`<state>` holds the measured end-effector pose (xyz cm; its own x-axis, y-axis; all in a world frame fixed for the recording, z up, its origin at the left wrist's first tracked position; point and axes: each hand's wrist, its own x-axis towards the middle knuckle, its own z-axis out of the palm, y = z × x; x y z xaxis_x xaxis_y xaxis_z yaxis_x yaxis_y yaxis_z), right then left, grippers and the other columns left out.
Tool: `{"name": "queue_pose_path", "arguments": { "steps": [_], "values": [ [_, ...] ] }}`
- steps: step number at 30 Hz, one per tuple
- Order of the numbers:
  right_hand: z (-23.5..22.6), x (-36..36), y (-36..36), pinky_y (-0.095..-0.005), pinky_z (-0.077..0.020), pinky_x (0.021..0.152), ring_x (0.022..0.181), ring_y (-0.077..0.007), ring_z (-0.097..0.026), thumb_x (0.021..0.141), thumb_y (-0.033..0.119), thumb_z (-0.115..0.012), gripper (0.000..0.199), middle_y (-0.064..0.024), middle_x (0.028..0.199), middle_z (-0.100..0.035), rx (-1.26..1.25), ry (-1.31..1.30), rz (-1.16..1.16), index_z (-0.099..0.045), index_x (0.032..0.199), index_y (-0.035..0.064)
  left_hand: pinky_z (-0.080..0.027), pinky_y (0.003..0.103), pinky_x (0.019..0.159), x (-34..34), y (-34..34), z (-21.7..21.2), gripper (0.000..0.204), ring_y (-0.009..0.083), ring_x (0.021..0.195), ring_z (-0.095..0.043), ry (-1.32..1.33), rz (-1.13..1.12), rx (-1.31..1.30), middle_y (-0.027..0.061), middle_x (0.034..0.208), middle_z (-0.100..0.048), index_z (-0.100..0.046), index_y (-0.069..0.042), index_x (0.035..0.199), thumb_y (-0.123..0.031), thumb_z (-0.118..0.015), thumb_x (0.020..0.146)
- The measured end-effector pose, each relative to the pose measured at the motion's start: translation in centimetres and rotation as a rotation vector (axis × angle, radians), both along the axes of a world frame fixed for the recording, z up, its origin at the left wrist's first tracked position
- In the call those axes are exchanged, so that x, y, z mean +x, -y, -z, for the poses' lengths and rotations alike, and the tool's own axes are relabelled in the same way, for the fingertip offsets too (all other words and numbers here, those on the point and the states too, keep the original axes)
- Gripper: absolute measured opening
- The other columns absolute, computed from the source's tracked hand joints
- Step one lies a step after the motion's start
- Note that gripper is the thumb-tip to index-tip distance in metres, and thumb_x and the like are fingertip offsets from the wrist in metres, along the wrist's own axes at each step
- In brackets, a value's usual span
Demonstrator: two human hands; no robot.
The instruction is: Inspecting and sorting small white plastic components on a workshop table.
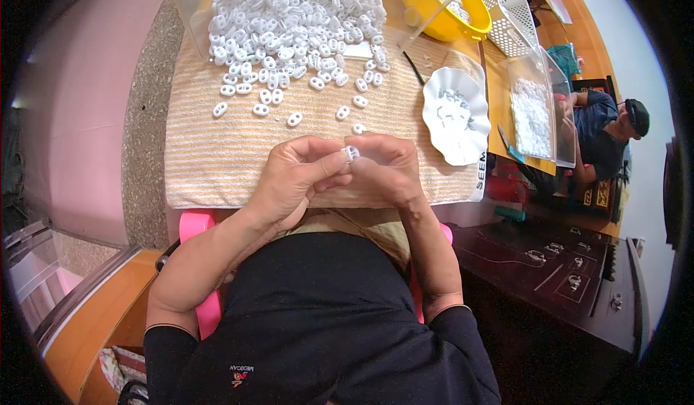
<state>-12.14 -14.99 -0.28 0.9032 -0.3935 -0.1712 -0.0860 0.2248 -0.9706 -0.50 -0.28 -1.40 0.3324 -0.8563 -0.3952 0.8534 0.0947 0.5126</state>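
A small white oval plastic piece with two holes sits pinched between the fingertips of both my hands, over the near part of the striped towel. My left hand is closed on its left side, thumb and index finger pressed together. My right hand closes on it from the right. Just beyond my fingers lies a loose white two-holed piece, with others of the same kind scattered farther off. They lead to a large heap of white pieces at the towel's far side.
Clear plastic panels stand around the heap. To the right are a white wavy-rimmed dish with small pieces, a yellow basket, a white perforated basket, a blue-handled tool and a clear box of white pieces. Another person sits beyond.
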Motion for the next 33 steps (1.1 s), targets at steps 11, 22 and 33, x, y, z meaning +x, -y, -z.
{"name": "queue_pose_path", "arguments": {
  "steps": [11, 22, 33],
  "values": [
    [0.5, 0.2, 0.5, -0.0244, -0.0478, 0.079, 0.09, -0.0122, -0.061, 0.083, 0.0, -0.069, 0.023, -0.0061, 0.097, -0.065, -0.13, 0.113, -0.04, -0.068, 0.106, -0.0011, -0.055, 0.026, 0.077, 0.3, 0.4, -0.4, 0.014, 0.0119, 0.083, -0.064, -0.018, 0.043, -0.074, 0.0053, 0.093, -0.067, -0.062, -0.004, 0.099, -0.007, -0.068, 0.088],
    [0.0, 0.1, -0.3, -0.0239, -0.0448, 0.075, 0.085, -0.0131, -0.058, 0.081, -0.003, -0.069, 0.025, -0.0077, 0.095, -0.061, -0.097, 0.205, -0.027, -0.067, 0.105, -0.0031, -0.054, 0.026, 0.077, 0.1, -0.1, -0.9, 0.008, 0.0107, 0.081, -0.062, 0.002, 0.071, -0.14, 0.0032, 0.088, -0.064, -0.059, -0.005, 0.09, -0.007, -0.067, 0.089],
    [-0.5, 0.1, 0.0, -0.0256, -0.0447, 0.073, 0.084, -0.0138, -0.058, 0.081, 0.002, -0.072, 0.024, -0.0086, 0.092, -0.062, -0.238, 0.184, -0.079, -0.067, 0.104, -0.003, -0.056, 0.026, 0.078, -0.1, 0.1, -0.7, 0.007, 0.0124, 0.082, -0.064, -0.015, 0.085, -0.185, 0.0046, 0.089, -0.065, -0.059, -0.004, 0.088, -0.006, -0.066, 0.089]
  ]
}}
